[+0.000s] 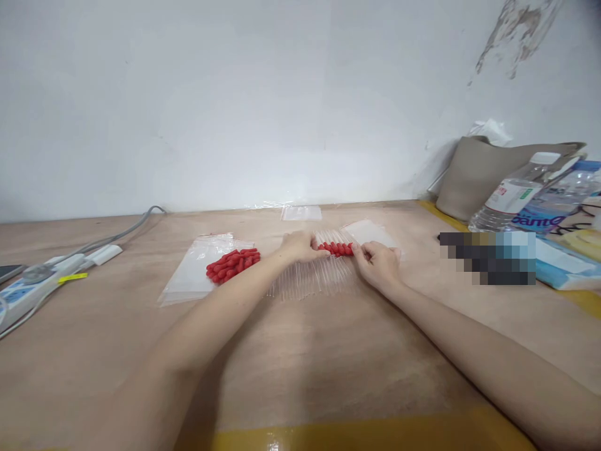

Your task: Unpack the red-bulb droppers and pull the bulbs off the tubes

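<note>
A row of small red bulb-shaped pieces (335,249), rubber-like, lies across a bed of thin clear tubes (305,279) in the middle of the table. My left hand (299,245) is closed at the left end of this row, thumb and fingers against the red pieces. At the right end, my right hand (379,264) pinches the last pieces between thumb and forefinger. Whether the red pieces are fixed to the tubes cannot be made out. A heap of more red pieces (230,265) rests on clear plastic bags (188,275), left of my left forearm.
More clear bags (373,233) lie behind my right hand, and another (302,213) lies by the wall. A power strip (42,275) with cables is at the left. On the right are a grey-brown bag (469,175), water bottles (511,197) and a blue packet (558,266).
</note>
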Available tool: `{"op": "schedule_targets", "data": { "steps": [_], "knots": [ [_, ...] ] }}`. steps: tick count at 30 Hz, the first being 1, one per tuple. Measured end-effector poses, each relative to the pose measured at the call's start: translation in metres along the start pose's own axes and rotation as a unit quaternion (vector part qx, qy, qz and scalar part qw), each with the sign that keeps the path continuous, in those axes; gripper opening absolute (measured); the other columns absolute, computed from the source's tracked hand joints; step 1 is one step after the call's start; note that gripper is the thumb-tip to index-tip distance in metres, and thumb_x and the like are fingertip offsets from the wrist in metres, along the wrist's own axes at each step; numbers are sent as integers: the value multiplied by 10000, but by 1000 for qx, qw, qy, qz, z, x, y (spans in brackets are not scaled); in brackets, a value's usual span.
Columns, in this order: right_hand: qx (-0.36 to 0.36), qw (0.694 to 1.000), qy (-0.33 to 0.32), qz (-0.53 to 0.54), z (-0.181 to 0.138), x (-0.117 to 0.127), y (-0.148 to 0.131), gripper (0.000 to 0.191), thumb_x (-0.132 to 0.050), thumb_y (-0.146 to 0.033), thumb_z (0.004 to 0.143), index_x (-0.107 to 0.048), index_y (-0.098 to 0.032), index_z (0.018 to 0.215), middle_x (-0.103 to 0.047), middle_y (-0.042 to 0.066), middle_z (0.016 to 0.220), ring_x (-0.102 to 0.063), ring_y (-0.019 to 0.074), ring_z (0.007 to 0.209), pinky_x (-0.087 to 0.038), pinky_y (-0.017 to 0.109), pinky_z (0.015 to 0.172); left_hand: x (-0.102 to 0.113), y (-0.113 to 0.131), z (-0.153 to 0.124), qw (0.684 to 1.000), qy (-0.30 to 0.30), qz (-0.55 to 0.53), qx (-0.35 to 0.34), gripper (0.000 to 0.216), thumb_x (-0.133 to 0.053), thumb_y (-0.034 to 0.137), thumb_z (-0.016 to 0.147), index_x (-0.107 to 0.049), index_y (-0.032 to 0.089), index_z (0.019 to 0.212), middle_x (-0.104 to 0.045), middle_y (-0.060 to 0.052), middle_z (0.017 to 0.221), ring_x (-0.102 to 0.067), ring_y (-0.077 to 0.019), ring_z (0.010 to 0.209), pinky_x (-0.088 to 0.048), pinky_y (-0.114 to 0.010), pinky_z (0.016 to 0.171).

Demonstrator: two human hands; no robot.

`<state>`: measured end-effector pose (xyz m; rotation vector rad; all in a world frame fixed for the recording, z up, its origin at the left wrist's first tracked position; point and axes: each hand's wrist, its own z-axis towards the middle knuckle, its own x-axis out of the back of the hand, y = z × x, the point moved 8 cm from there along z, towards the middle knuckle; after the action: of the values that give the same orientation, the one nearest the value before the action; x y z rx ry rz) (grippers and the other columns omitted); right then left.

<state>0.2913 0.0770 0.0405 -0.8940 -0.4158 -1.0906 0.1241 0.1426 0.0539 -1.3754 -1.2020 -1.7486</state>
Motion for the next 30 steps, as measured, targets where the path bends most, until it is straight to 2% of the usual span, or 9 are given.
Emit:
{"op": "schedule_targets", "data": {
  "steps": [6, 10, 13, 15, 17, 19, 22, 26, 30],
  "knots": [
    [16, 1000, -1, 0, -1, 1, -6, 409, -387, -393, 854, -478, -162, 529, -526, -11, 558, -465, 113, 612, -187, 292, 642, -7, 2, 11, 999, -6, -15, 30, 309, -612, 502, 627, -612, 194, 608, -630, -10, 609, -583, -186, 638, -420, -297, 693],
    [7, 1000, 7, 5, -1, 1, -3, 394, -393, -387, 850, -489, -167, 537, -532, -6, 577, -474, 121, 620, -211, 301, 654, 2, -9, 4, 997, 37, -41, 59, 334, -488, 496, 736, -615, 195, 670, -643, -13, 679, -585, -172, 673, -415, -276, 649],
    [16, 999, 33, 38, -1, 3, -2, 304, -428, -367, 835, -535, -179, 622, -552, 2, 646, -499, 134, 658, -259, 311, 684, 18, -21, -20, 992, 96, -55, 58, 323, -450, 476, 772, -608, 198, 732, -642, -17, 770, -578, -171, 735, -410, -282, 666],
    [46, 994, 50, 84, -1, 6, -7, 223, -449, -349, 825, -558, -187, 717, -565, 20, 727, -513, 149, 706, -310, 311, 697, 34, -24, -46, 984, 168, -52, 8, 247, -515, 432, 747, -609, 203, 743, -629, -17, 813, -563, -181, 793, -403, -301, 714],
    [84, 986, 64, 126, -3, 10, -15, 190, -465, -351, 816, -564, -189, 829, -564, 54, 830, -517, 170, 779, -361, 311, 709, 42, -25, -77, 975, 210, -25, -67, 215, -521, 395, 767, -607, 199, 754, -616, -19, 812, -551, -183, 819, -381, -332, 783],
    [128, 979, 69, 143, -6, 14, -28, 239, -483, -365, 808, -556, -180, 941, -548, 91, 934, -510, 193, 877, -388, 323, 753, 44, -30, -107, 963, 244, 15, -112, 182, -520, 361, 783, -612, 204, 795, -606, -23, 825, -540, -187, 836, -345, -366, 835],
    [206, 969, 40, 126, -16, 16, -53, 328, -502, -381, 807, -542, -174, 1058, -535, 113, 1042, -484, 214, 999, -356, 356, 846, 39, -38, -136, 946, 282, 55, -147, 146, -532, 321, 786, -620, 214, 831, -607, -33, 846, -530, -191, 840, -321, -389, 855],
    [284, 955, -30, 81, -32, 7, -80, 330, -497, -406, 828, -564, -207, 1081, -592, 78, 1039, -498, 201, 976, -278, 381, 879, 31, -41, -145, 931, 318, 61, -170, 115, -563, 303, 769, -623, 214, 811, -617, -31, 835, -531, -181, 797, -328, -392, 838],
    [336, 938, -58, 52, -43, 2, -94, 277, -469, -402, 854, -616, -222, 1004, -649, 37, 903, -514, 174, 889, -237, 382, 865, 26, -33, -140, 925, 323, 61, -191, 112, -561, 305, 769, -621, 218, 807, -619, -30, 805, -532, -181, 776, -332, -390, 825]
  ]
}}
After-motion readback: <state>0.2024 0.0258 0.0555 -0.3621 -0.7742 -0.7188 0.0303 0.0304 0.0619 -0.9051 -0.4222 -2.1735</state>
